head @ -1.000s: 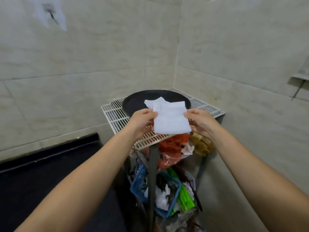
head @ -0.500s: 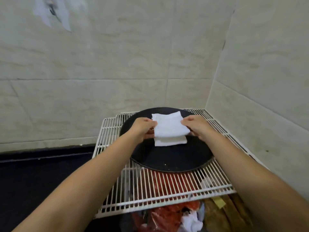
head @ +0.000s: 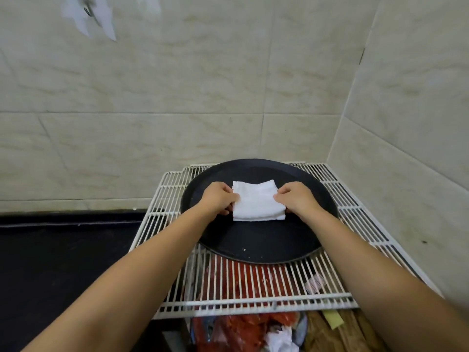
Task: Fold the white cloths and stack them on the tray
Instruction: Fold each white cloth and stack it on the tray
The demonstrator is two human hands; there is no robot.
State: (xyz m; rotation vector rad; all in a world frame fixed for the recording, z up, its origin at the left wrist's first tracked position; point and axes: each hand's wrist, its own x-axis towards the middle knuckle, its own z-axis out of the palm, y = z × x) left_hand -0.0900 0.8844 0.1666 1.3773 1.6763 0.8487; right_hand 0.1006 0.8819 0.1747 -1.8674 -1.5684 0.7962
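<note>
Hands (head: pixel 258 199) pinch folded white cloth (head: pixel 256 202) on seemingly unmarked tray (head: pixel 258 247).

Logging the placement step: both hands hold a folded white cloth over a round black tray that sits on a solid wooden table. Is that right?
Not quite. The head view shows the round black tray on a white wire rack, not a wooden table. Otherwise right: the left hand and right hand hold the folded white cloth over it.

White wire rack (head: pixel 256 283) in the tiled corner, round black tray (head: pixel 258 240) directly on top.
</note>
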